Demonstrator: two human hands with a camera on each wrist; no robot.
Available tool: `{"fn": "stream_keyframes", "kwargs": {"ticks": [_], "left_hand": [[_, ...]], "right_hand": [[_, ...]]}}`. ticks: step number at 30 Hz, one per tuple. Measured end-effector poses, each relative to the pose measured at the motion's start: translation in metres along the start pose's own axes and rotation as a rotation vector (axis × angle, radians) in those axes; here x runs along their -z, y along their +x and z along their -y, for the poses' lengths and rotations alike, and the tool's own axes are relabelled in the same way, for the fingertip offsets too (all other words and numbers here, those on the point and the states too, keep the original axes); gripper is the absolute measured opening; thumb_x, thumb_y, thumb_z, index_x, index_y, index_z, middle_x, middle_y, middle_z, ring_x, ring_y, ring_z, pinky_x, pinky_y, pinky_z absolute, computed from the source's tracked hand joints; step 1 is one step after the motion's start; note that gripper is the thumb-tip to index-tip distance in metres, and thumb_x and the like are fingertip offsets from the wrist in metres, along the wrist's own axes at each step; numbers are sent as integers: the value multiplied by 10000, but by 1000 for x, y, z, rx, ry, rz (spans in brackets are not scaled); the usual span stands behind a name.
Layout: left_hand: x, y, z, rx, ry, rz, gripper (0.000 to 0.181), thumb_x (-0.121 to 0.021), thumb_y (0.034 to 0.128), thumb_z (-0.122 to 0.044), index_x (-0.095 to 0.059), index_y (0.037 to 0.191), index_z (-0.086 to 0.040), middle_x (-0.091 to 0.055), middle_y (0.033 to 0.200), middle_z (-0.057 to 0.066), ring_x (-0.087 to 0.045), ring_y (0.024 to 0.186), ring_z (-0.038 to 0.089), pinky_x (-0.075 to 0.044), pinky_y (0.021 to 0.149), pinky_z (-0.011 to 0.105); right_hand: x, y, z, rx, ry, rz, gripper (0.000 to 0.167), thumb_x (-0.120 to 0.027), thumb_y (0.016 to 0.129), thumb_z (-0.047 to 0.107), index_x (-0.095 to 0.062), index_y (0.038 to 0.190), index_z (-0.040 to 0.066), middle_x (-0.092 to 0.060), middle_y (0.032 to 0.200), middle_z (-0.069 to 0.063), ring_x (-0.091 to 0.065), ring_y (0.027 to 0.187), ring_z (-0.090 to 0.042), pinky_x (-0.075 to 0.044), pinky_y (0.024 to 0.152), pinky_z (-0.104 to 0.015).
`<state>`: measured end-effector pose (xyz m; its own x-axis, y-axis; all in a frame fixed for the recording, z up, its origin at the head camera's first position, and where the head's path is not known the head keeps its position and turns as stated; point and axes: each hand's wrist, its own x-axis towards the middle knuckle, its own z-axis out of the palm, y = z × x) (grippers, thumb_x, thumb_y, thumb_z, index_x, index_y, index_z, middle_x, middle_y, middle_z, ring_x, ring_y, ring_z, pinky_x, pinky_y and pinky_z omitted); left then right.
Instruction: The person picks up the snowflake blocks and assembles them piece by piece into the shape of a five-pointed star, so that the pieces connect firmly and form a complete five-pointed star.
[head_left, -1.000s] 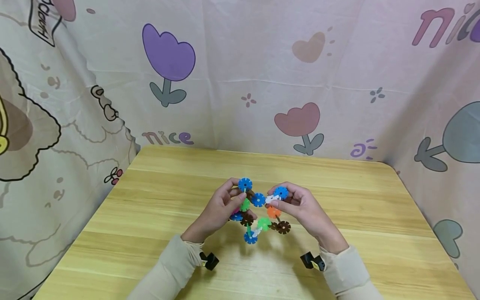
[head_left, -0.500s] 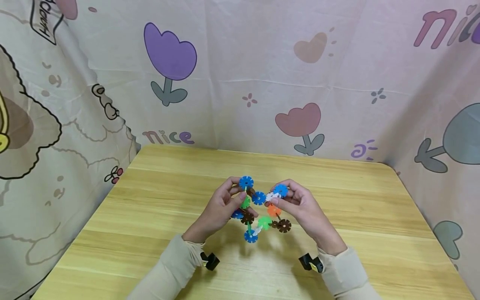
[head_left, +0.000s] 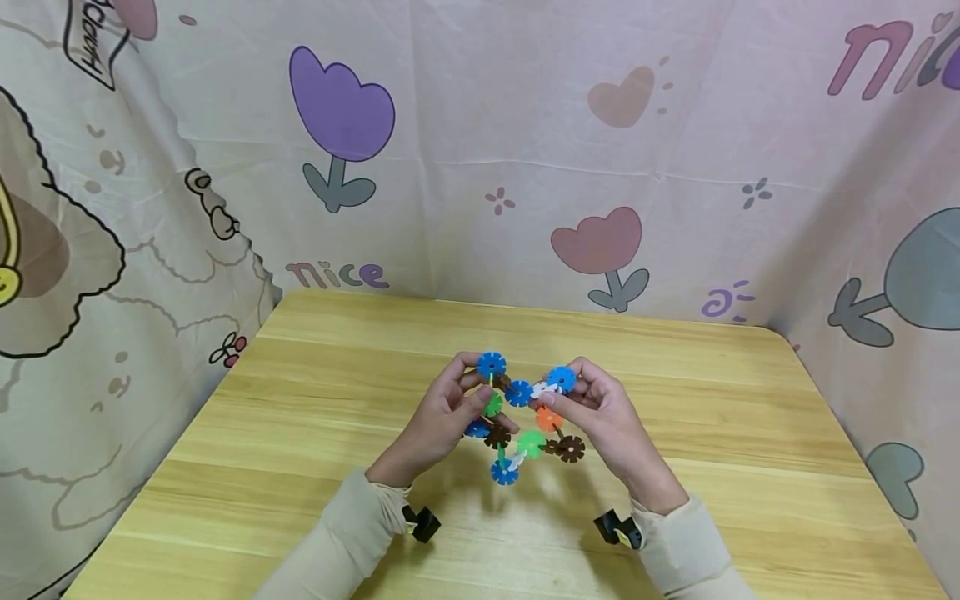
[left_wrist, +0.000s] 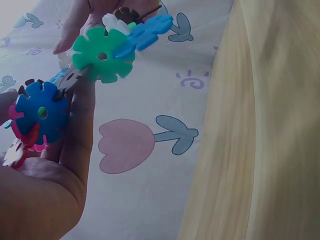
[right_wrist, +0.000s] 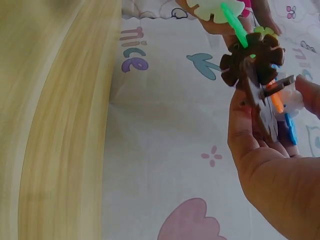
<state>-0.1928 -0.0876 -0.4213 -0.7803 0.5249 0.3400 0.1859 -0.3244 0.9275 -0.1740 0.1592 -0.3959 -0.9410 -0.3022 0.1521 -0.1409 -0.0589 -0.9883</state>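
Note:
Both hands hold up a loop of interlocking snowflake discs above the table. In the head view my left hand (head_left: 431, 425) grips the loop's left side, its thumb on a green disc (head_left: 492, 404) below a blue disc (head_left: 491, 365). On the other side my right hand (head_left: 613, 417) pinches a white disc (head_left: 543, 390) next to another blue disc (head_left: 562, 380). An orange disc (head_left: 549, 418), dark brown discs (head_left: 572, 449) and a lighter green disc (head_left: 532, 443) hang lower in the loop. The left wrist view shows pink and red pieces by the left palm, partly hidden.
The wooden table (head_left: 337, 350) spreads beneath the hands. Behind it and at both sides hangs a cloth (head_left: 465, 100) printed with flowers and letters. A small black camera (head_left: 423, 523) sits at the left wrist, and another (head_left: 618, 528) at the right.
The loop has risen very slightly and shifted a little to the right at its lower end. My right wrist has edged left. Both hands keep their grip.

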Motion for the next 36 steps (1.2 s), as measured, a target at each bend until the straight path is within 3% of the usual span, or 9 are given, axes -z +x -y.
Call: {"fn": "stream_keyframes", "kwargs": {"ticks": [7, 14, 19, 22, 26, 32, 36], "left_hand": [[-2, 1, 2, -9, 21, -37, 325, -442, 1127, -125, -391, 1426, -10, -620, 1198, 233, -747, 927, 296, -619, 831, 479], [-3, 2, 2, 18, 142, -84, 395, -437, 1133, -183, -510, 1486, -22, -644, 1127, 225, -727, 868, 312, -630, 800, 422], [-4, 2, 2, 22, 180, -88, 382, -573, 1072, -93, -534, 1441, -3, -651, 1087, 200, -708, 857, 378, -633, 786, 408], [-5, 2, 0, 41, 202, -105, 391, -659, 1010, -25, -553, 1382, 33, -674, 1105, 184, -718, 861, 318, -633, 786, 413], [-4, 1, -2, 86, 206, -136, 341, -699, 976, 4, -590, 1297, 32, -712, 1096, 161, -728, 859, 294, -635, 776, 422], [-4, 0, -6, 103, 161, -132, 323, -720, 950, 36, -606, 1251, 18, -727, 1064, 181, -691, 883, 511, -632, 787, 444], [-4, 0, -8, 93, 160, -122, 313, -717, 941, 60, -605, 1232, 31, -719, 1052, 185, -713, 875, 443, -630, 795, 440]], "right_hand": [[-1, 2, -2, 9, 17, -5, 216, -727, 970, 60, -552, 1055, -34, -744, 1024, -121, -733, 966, -275, -577, 955, -375], [-2, 2, -2, 3, 30, -10, 226, -734, 966, 59, -545, 1045, -36, -743, 1024, -136, -743, 972, -283, -568, 976, -390], [-2, 2, -4, 7, 22, 0, 227, -724, 973, 55, -540, 1047, -54, -748, 1020, -131, -743, 970, -272, -571, 967, -373], [-4, 2, -4, 9, -3, 2, 226, -730, 971, 63, -552, 1054, -49, -748, 1009, -117, -733, 941, -241, -594, 900, -343], [-6, 2, -3, 1, -51, -4, 241, -758, 955, 92, -573, 1055, -25, -738, 978, -101, -698, 879, -213, -588, 765, -293], [-8, 1, -4, 12, -57, 0, 233, -772, 940, 83, -586, 1042, -12, -731, 970, -102, -692, 866, -224, -580, 736, -290], [-9, 2, -6, 34, -29, 23, 217, -762, 937, 43, -603, 1051, -51, -738, 969, -92, -689, 848, -202, -581, 737, -278]]}}
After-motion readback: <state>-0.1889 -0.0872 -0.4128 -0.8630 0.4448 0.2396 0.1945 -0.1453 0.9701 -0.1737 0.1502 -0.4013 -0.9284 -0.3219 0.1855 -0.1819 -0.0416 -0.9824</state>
